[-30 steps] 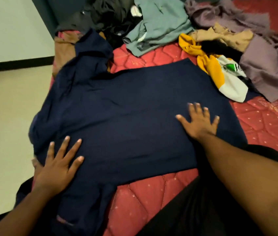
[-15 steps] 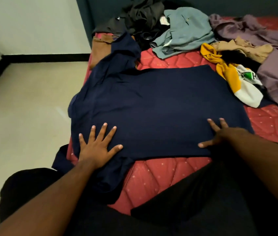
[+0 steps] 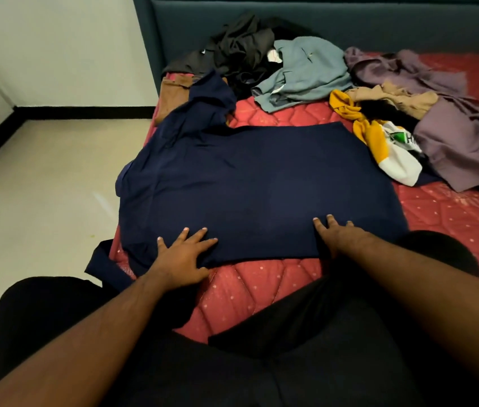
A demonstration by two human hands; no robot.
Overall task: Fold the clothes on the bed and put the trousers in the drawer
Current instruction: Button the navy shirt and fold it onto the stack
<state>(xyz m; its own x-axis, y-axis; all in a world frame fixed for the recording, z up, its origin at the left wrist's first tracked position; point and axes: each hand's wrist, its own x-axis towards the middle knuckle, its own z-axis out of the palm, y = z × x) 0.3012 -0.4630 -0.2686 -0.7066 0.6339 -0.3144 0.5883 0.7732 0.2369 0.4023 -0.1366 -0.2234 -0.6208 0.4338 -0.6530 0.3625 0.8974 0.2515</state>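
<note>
Both hands have slid back to the near hem of the navy shirt (image 3: 255,186) since a moment ago.

The left hand (image 3: 184,255) lies flat with fingers spread on the shirt's near left corner; the right hand (image 3: 336,235) presses flat with straight fingers near the hem's middle. The shirt lies spread on the red bed (image 3: 452,218), one sleeve hanging over the bed's left edge. Beyond the shirt, toward the headboard (image 3: 349,22), lie unfolded clothes: a black pile (image 3: 238,51), a grey-blue garment (image 3: 302,74), a purple one (image 3: 461,142), and a yellow-and-white shirt (image 3: 391,154).
</note>
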